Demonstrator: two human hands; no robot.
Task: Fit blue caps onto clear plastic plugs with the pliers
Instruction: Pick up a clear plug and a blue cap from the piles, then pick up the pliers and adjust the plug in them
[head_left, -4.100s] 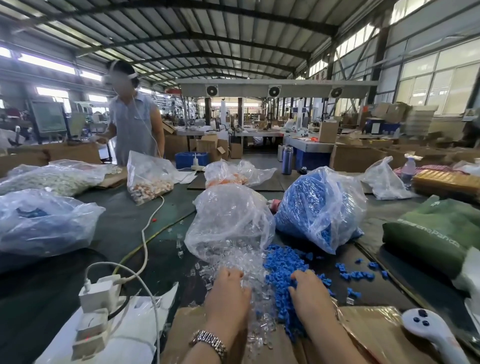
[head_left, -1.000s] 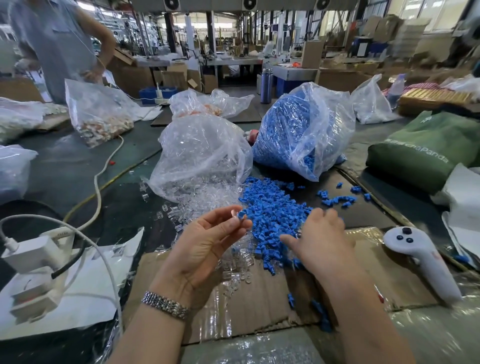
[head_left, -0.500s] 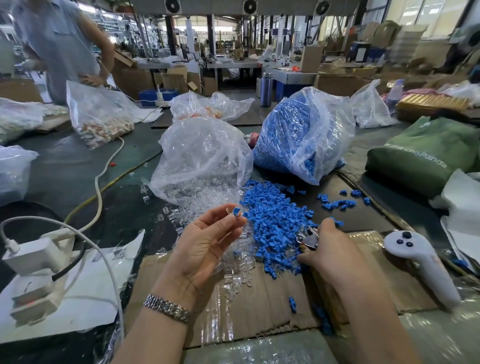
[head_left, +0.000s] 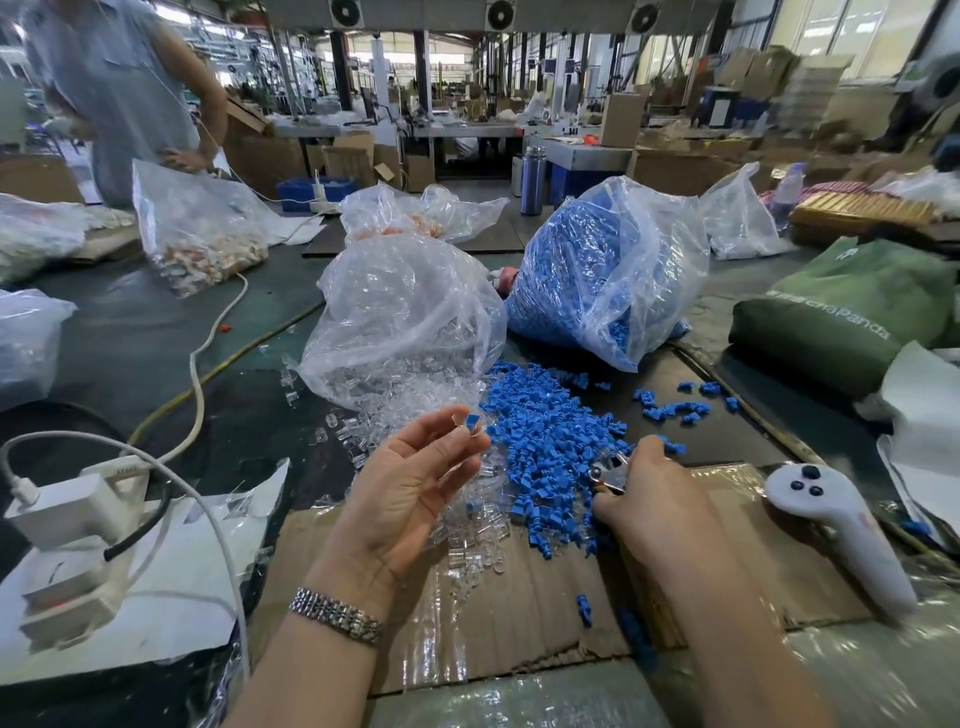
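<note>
The left hand (head_left: 410, 488) is raised palm-up above the worktop (head_left: 130, 332), pinching a clear plastic plug (head_left: 458, 419) with a blue cap (head_left: 472, 422) set against it at the fingertips. The right hand (head_left: 649, 493) is curled around the pliers (head_left: 605, 470), whose metal nose pokes out beside the thumb at the near edge of the loose blue caps (head_left: 550, 436); whether the jaws stand apart cannot be told.

The step in hand looks to be bringing the pliers up to press the cap home. To do it well, the person would likely keep the plug steady and the cap square on its end, set the jaws across cap and plug along their shared axis, and squeeze gently, since clear plastic may crack or the small cap may skew and pop off.

The clear bag (head_left: 405, 322) lies open toward the person, with clear plugs spilling from its mouth onto the worktop and the cardboard sheet (head_left: 519, 623). Just right of it, the second bag (head_left: 608, 270) is packed with blue caps, some spilled in front. Farther back, another bag (head_left: 202, 234) holds pale orange-and-white pieces too small to identify.
</note>
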